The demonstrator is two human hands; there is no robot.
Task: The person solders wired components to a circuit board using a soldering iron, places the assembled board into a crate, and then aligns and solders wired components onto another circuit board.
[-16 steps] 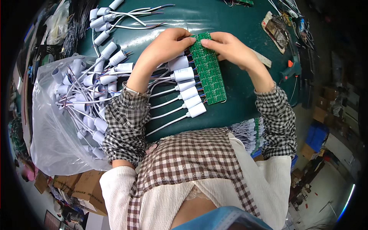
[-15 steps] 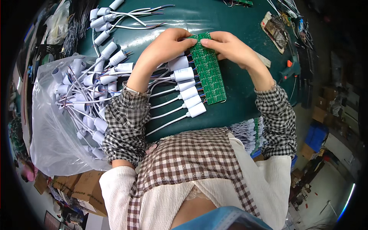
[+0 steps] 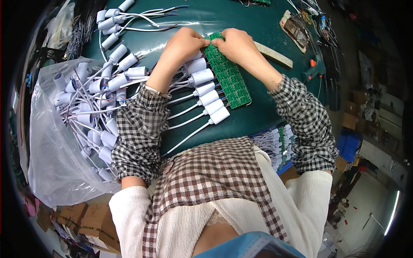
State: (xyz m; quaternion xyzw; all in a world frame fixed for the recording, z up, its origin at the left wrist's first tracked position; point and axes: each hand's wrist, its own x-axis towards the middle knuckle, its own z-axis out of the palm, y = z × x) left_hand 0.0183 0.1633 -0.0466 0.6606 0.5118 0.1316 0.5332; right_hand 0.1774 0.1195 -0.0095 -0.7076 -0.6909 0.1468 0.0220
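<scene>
A long green circuit board panel lies slanted on the green table surface. Along its left edge sits a row of white cylindrical sockets, with thin coloured wires reaching the board and white cables trailing left. At the panel's far end my left hand is closed, thumb and finger pinched at the left edge; what lies between them is hidden. Just beside it, my right hand grips that same end of the panel, its thumb near my left fingertips. My left forearm covers part of the cables.
A clear plastic bag with many white sockets spills out at left. More sockets lie far left. At right are a pale bar, a grimy tray and a green-and-orange tool. Wired boards sit near my right elbow.
My right hand has turned and drawn in over the panel's far end, uncovering more of the pale bar. My left thumb has slid from the board's face to its edge. The whole view has shifted slightly.
</scene>
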